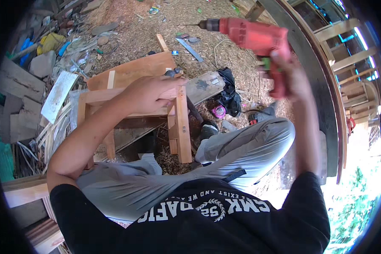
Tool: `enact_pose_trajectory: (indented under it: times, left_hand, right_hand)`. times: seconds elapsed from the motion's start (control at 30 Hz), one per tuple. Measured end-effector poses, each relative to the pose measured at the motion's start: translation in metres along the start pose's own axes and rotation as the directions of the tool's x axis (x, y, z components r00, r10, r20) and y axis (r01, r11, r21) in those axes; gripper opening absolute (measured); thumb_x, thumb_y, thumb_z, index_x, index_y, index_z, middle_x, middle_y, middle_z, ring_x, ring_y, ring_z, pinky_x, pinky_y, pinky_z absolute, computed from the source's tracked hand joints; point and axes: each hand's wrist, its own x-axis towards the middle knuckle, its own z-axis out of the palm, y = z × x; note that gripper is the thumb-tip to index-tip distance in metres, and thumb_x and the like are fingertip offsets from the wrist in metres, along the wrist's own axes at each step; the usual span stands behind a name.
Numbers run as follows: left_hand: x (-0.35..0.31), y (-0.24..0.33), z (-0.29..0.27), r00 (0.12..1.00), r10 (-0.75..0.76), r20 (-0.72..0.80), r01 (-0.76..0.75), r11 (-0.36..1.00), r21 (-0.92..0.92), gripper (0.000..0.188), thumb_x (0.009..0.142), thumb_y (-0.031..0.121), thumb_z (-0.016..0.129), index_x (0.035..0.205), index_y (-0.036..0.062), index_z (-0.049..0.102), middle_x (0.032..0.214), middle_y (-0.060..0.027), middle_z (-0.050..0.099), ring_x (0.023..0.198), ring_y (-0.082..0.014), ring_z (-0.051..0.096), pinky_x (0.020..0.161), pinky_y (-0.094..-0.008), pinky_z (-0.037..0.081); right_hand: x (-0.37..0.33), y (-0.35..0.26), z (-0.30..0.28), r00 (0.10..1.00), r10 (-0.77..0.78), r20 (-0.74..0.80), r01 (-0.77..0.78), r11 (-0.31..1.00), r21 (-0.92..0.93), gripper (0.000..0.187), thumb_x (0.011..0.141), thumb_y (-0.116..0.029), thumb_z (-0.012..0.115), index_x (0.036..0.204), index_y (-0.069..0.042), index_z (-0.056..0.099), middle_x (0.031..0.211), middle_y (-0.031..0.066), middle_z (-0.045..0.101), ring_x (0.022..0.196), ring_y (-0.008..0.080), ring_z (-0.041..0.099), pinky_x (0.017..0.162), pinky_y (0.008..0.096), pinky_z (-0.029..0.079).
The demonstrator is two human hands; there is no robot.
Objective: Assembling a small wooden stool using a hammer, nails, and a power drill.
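My right hand [288, 74] grips a red power drill [254, 36], raised at the upper right. The drill's dark chuck and thin bit point left, apart from the wood. Between my legs stands a wooden frame [183, 131] of pale, planed bars, a small stool or chair by its look. My left hand [154, 92] is closed round the frame's upper right corner, with the fingertips partly hidden. Just beyond that hand sits a small dark metal piece [172, 72], whose kind I cannot make out. A wide brown board [135, 70] slants behind the frame.
Beyond the frame, a metal ruler [189, 50] lies on wood shavings. A pink tape measure [219, 111] rests near a black plastic bag [229, 91]. Scrap wood and rubbish [51, 46] pile up at the left. A long dark beam [313, 59] runs along the right.
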Motion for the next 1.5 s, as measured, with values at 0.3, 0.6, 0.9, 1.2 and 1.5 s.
enact_pose_trajectory:
  times: [0.3, 0.6, 0.9, 1.2, 1.5]
  left_hand:
    - [0.008, 0.000, -0.006, 0.991, 0.108, -0.075, -0.123, 0.963, -0.241, 0.060, 0.081, 0.001, 0.082, 0.137, 0.0116, 0.064, 0.142, -0.0097, 0.061, 0.137, -0.0287, 0.056, 0.111, -0.0412, 0.048]
    - [0.015, 0.011, -0.009, 0.993, 0.058, 0.103, -0.037, 0.980, -0.197, 0.046, 0.078, 0.002, 0.083, 0.117, 0.0084, 0.061, 0.148, -0.0099, 0.055, 0.141, -0.0291, 0.052, 0.117, -0.0413, 0.040]
    - [0.017, 0.029, -0.008, 0.984, -0.033, 0.176, 0.054, 0.992, -0.113, 0.058, 0.092, 0.012, 0.067, 0.147, 0.0052, 0.051, 0.151, -0.0136, 0.056, 0.140, -0.0289, 0.055, 0.116, -0.0420, 0.042]
    - [0.059, 0.068, 0.012, 0.966, -0.253, 0.053, 0.259, 0.946, -0.195, 0.049, 0.114, 0.038, 0.041, 0.140, 0.0002, 0.058, 0.131, -0.0158, 0.069, 0.127, -0.0266, 0.064, 0.108, -0.0387, 0.047]
    - [0.181, 0.097, 0.074, 0.973, -0.076, 0.218, 0.088, 0.995, -0.042, 0.030, 0.108, 0.026, 0.057, 0.117, -0.0006, 0.069, 0.110, -0.0146, 0.072, 0.103, -0.0287, 0.069, 0.093, -0.0367, 0.051]
  right_hand:
    - [0.051, 0.309, 0.089, 0.948, 0.316, 0.029, -0.190, 0.492, 0.850, 0.033, 0.104, -0.028, 0.067, 0.130, -0.008, 0.065, 0.114, 0.0090, 0.071, 0.097, 0.0213, 0.072, 0.072, 0.0323, 0.060]
    - [0.041, 0.397, 0.120, 0.921, 0.311, 0.235, -0.331, 0.305, 0.893, 0.041, 0.106, -0.032, 0.064, 0.138, -0.006, 0.060, 0.117, 0.0100, 0.071, 0.101, 0.0222, 0.073, 0.074, 0.0311, 0.061]
    - [0.028, 0.395, 0.138, 0.870, 0.493, -0.027, -0.381, 0.705, 0.598, 0.048, 0.095, -0.044, 0.078, 0.119, -0.004, 0.064, 0.103, 0.0082, 0.071, 0.084, 0.0191, 0.071, 0.077, 0.0352, 0.061]
    - [0.036, 0.410, 0.139, 0.784, 0.461, -0.415, -0.501, 0.865, 0.015, 0.084, 0.081, -0.063, 0.083, 0.123, 0.004, 0.057, 0.111, 0.0240, 0.072, 0.106, 0.0345, 0.072, 0.090, 0.0437, 0.055]
    - [0.033, 0.425, 0.118, 0.771, 0.477, -0.423, -0.360, 0.873, 0.329, 0.078, 0.094, -0.069, 0.063, 0.117, 0.006, 0.060, 0.115, 0.0315, 0.070, 0.112, 0.0463, 0.068, 0.100, 0.0493, 0.051]
